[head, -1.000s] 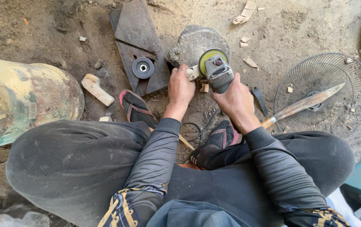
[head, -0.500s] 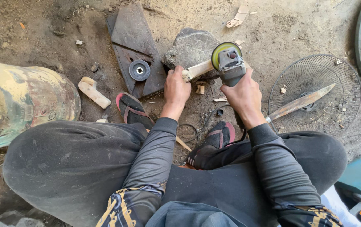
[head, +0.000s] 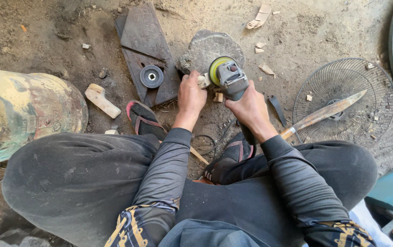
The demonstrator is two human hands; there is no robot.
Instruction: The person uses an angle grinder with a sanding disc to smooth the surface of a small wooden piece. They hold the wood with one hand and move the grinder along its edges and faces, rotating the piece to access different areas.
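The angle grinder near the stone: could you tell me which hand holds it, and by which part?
The right hand grips the angle grinder by its grey body; the left hand holds a small pale piece against its disc.

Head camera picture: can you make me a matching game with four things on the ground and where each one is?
Things:
1. long knife
2. spare grinding disc
3. angle grinder
4. small wooden piece

Places:
A. gripped by the right hand
B. lying across the wire fan guard
C. pinched in the left hand
D. resting on the dark flat slab

Pairs: 1-B, 2-D, 3-A, 4-C
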